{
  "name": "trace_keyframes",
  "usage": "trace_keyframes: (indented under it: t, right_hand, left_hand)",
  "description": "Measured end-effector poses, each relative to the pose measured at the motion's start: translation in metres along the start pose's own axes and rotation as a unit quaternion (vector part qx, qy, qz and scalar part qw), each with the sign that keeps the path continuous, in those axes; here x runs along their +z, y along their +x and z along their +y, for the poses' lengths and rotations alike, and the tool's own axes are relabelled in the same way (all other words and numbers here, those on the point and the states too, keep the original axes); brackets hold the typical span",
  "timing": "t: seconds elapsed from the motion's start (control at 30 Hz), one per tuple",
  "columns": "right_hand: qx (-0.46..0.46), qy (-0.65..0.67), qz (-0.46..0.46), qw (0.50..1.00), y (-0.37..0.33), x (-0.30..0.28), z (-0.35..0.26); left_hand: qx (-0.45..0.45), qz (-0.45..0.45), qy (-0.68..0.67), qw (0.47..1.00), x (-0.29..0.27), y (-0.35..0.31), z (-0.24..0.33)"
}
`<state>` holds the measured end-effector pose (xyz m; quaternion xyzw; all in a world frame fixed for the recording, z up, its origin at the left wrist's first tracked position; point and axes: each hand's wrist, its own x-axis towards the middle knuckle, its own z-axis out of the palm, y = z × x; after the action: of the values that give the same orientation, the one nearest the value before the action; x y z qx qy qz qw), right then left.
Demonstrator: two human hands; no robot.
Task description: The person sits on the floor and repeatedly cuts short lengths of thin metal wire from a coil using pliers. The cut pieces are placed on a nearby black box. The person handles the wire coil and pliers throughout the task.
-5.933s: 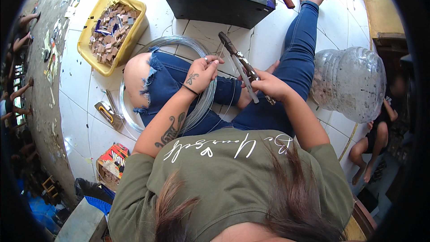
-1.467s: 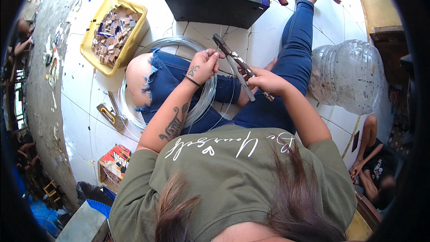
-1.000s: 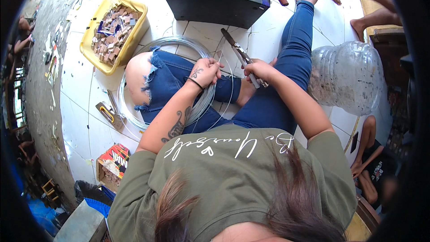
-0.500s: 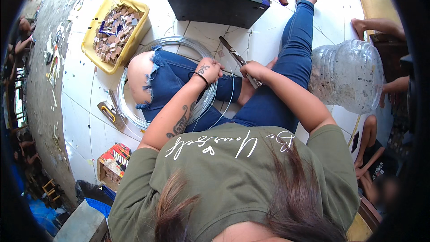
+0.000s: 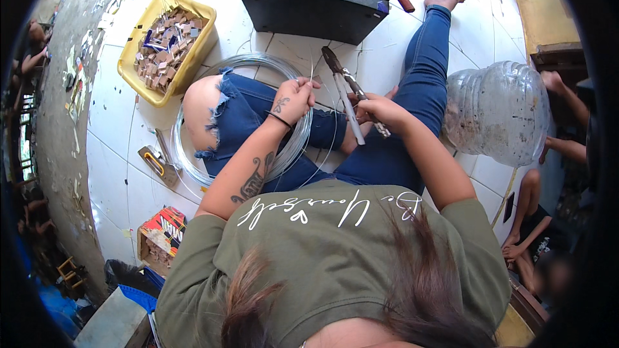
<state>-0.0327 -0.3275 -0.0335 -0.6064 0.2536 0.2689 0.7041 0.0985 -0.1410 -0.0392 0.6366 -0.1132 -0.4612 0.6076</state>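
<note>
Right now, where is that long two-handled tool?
In the head view, the two-handled tool is in the person's right hand, a little above and right of centre, below the black box and beside the left hand.

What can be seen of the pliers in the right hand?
The pliers look metallic and worn: a dark head, one dark handle speckled white, one plain grey handle. The handles stand spread, held by the right hand. The head points away from the person, apart from the left hand. The jaws are too small to judge.
</note>
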Motion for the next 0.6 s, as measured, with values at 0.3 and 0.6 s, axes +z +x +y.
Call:
trace_keyframes:
  t: [0.3,0.6]
  right_hand:
    - [-0.013,0.012,-0.064,0.998,-0.024,-0.002,-0.014]
    - [-0.003,-0.071,-0.075,0.995,-0.018,-0.005,-0.019]
  left_hand:
    - [0.009,-0.039,-0.016,0.999,0.002,-0.005,0.013]
    - [0.064,-0.059,0.050,0.995,-0.005,0.001,0.003]
